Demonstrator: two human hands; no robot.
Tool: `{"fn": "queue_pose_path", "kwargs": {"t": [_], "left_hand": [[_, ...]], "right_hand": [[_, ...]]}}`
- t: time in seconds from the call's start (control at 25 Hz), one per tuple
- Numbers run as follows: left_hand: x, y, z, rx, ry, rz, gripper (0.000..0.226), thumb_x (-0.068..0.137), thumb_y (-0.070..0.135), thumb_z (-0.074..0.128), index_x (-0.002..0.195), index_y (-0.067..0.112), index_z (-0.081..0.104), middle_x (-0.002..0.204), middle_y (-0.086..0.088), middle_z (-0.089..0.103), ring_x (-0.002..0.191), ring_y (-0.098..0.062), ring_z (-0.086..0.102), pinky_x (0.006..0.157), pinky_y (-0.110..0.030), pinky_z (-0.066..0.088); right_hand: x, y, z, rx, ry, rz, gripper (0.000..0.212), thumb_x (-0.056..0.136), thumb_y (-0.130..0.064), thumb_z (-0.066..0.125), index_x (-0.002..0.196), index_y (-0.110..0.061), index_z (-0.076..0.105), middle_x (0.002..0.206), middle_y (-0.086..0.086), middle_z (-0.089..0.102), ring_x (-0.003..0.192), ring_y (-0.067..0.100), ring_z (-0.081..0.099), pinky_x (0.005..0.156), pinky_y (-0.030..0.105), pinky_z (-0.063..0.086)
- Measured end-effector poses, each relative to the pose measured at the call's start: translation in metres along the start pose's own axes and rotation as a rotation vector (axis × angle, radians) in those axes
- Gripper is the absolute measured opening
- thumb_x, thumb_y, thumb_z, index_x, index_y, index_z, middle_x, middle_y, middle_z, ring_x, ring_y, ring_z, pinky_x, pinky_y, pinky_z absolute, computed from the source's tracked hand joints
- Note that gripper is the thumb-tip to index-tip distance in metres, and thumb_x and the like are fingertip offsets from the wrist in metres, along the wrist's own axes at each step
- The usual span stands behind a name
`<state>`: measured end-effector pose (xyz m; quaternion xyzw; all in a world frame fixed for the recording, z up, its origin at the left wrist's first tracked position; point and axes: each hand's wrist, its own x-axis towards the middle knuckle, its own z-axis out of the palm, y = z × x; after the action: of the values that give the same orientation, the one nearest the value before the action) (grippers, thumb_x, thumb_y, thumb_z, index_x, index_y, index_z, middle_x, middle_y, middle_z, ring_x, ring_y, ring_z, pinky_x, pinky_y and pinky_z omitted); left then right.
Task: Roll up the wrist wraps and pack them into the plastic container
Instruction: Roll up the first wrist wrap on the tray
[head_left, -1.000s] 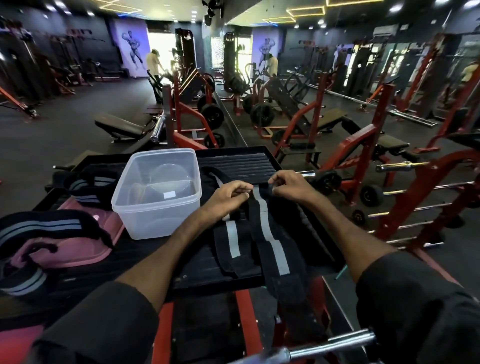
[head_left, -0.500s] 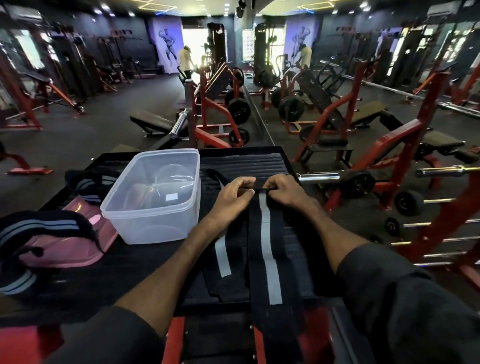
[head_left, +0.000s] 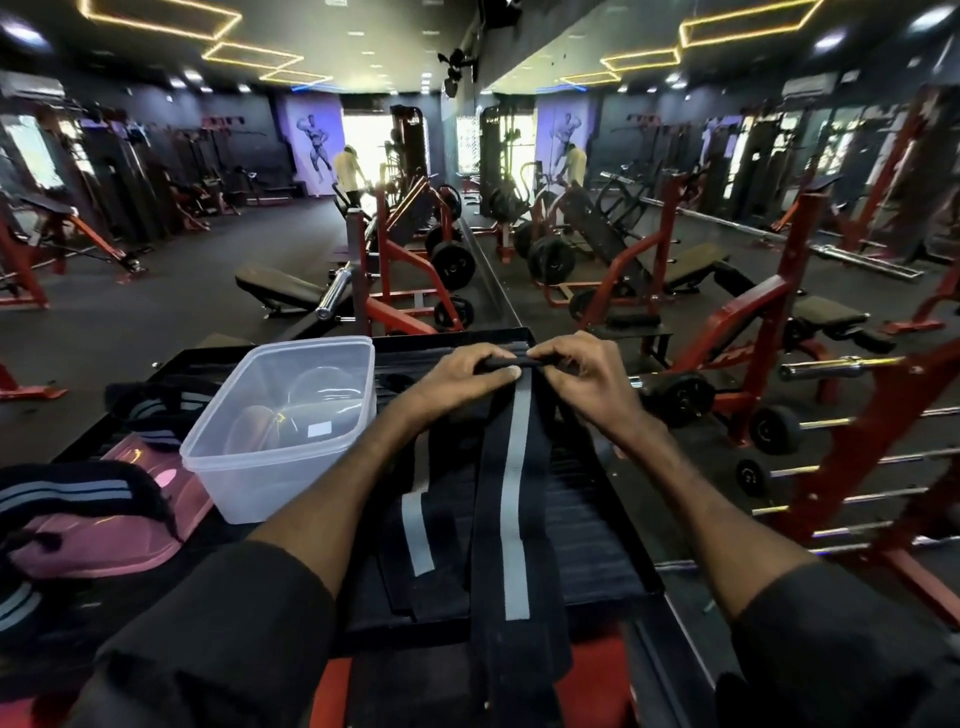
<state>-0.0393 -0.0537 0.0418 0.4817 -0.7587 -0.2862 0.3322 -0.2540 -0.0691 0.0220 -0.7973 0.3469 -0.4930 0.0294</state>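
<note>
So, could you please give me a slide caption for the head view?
Left hand and right hand pinch the far end of the wrist wrap beside the container.

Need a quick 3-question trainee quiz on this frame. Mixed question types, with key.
1. True or false: the plastic container already holds a rolled black wrap.
2. Who pinches the far end of the striped wrist wrap? A) left only B) right only C) both
3. Fill in: seen from the person, the container stands to the ___ of the wrap being rolled.

Key
1. False: no black wrap shows inside it.
2. C: the left hand and the right hand both pinch the started roll.
3. left
</note>
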Motion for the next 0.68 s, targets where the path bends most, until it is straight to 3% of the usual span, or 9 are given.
{"fn": "queue_pose_path", "kwargs": {"t": [0.12,0.24,0.36,0.44,0.52,0.6,0.68], "left_hand": [[-0.008,-0.001,0.001,-0.146,-0.122,-0.076,0.03,0.099,0.029,0.061,0.127,0.019,0.063,0.114,0.011,0.059,0.096,0.0,0.058,0.08,-0.022,0.051],[-0.009,-0.008,0.006,-0.207,-0.033,-0.032,0.028,0.096,0.032,0.065,0.121,0.021,0.068,0.115,0.008,0.065,0.101,-0.004,0.062,0.082,-0.024,0.053],[-0.016,-0.013,0.004,-0.32,0.058,0.063,0.027,0.092,0.025,0.071,0.117,0.015,0.071,0.109,0.009,0.071,0.096,0.003,0.066,0.081,-0.018,0.052],[-0.019,-0.017,0.002,-0.365,0.088,0.098,0.028,0.088,0.015,0.076,0.115,0.008,0.071,0.107,0.005,0.073,0.094,0.001,0.068,0.081,-0.018,0.053],[-0.019,-0.023,0.003,-0.367,0.104,0.144,0.03,0.083,0.008,0.08,0.111,0.008,0.072,0.109,0.002,0.073,0.099,-0.003,0.07,0.089,-0.021,0.054],[-0.019,-0.026,0.004,-0.379,0.124,0.152,0.031,0.08,0.006,0.081,0.108,0.014,0.072,0.106,0.006,0.073,0.098,-0.001,0.07,0.09,-0.019,0.054],[-0.02,-0.028,0.006,-0.381,0.151,0.166,0.032,0.078,0.005,0.082,0.106,0.017,0.072,0.104,0.007,0.073,0.096,0.0,0.07,0.088,-0.018,0.054]], "right_hand": [[-0.011,-0.005,-0.006,-0.054,0.014,-0.035,0.029,0.075,0.002,0.069,0.1,-0.009,0.08,0.094,0.003,0.078,0.083,0.024,0.068,0.072,0.042,0.056],[-0.015,-0.01,-0.004,-0.136,0.028,-0.112,0.028,0.075,0.0,0.069,0.1,-0.007,0.08,0.091,0.006,0.077,0.08,0.026,0.067,0.068,0.04,0.055],[-0.007,-0.02,-0.004,-0.082,0.018,-0.074,0.029,0.075,0.004,0.068,0.099,-0.006,0.079,0.093,0.0,0.076,0.082,0.019,0.066,0.073,0.033,0.051],[0.0,-0.029,-0.008,0.142,-0.155,0.135,0.03,0.077,0.009,0.07,0.103,-0.004,0.077,0.098,-0.002,0.074,0.089,0.007,0.068,0.082,0.026,0.05],[0.005,-0.035,-0.011,0.498,-0.305,0.412,0.027,0.081,0.006,0.074,0.107,-0.002,0.075,0.105,0.005,0.076,0.096,0.006,0.07,0.085,0.022,0.052],[0.006,-0.036,-0.008,0.698,-0.241,0.594,0.023,0.087,-0.006,0.074,0.109,-0.009,0.075,0.107,0.004,0.077,0.095,0.009,0.071,0.079,0.024,0.051],[0.005,-0.034,-0.001,0.711,-0.181,0.673,0.023,0.09,-0.014,0.071,0.114,-0.016,0.074,0.11,0.001,0.077,0.098,0.01,0.069,0.08,0.03,0.047]]}}
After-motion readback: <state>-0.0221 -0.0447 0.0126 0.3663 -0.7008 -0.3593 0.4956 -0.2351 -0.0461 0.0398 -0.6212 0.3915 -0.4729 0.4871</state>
